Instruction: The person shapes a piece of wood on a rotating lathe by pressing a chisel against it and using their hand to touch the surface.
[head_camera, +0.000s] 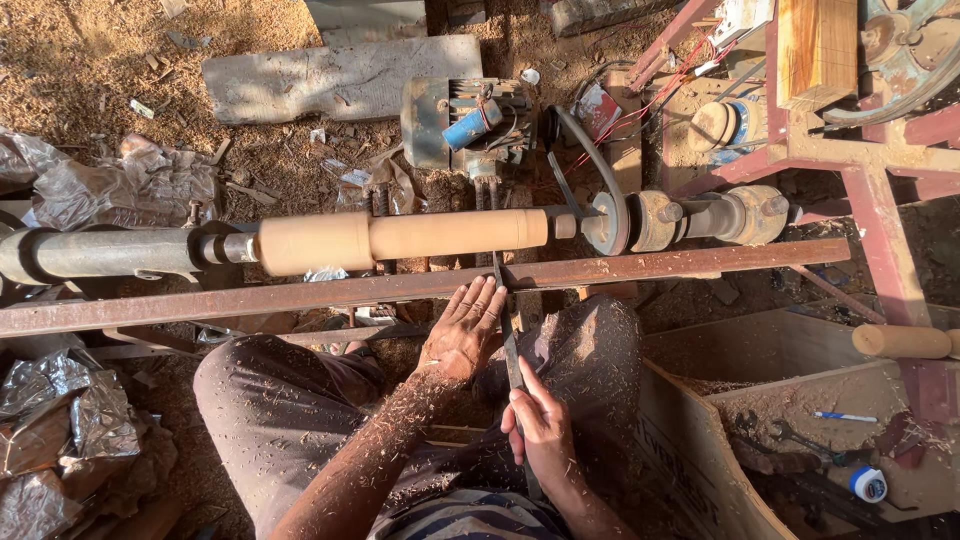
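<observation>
Sawdust covers the ground (90, 60) all around this outdoor wood shop. At 12 o'clock from the hands, a pale wooden piece (400, 238) lies sideways, fixed in a turning machine. Its left part is thicker than its right part. Just below it runs a long rusty bar (300, 295), going from 9 o'clock to 3 o'clock.

The left hand (463, 335) lies flat with its fingers spread, and the fingertips rest on the rusty bar. The right hand (540, 425) is curled around a long, thin metal tool (511, 345) and holds it near its lower end. The tool points up toward 12 o'clock, crosses the bar, and its tip is at the wooden piece. I cannot tell if the tip touches the wood.

Wood chips stick to both arms and to the dark trousers (270, 410).

At 12 o'clock, behind the wood, sits a grey motor (465, 125). At 3 o'clock is a wooden box (800, 400) with a blue pen (845, 416) inside. Crinkled plastic sheets (60, 420) lie at 9 o'clock.
</observation>
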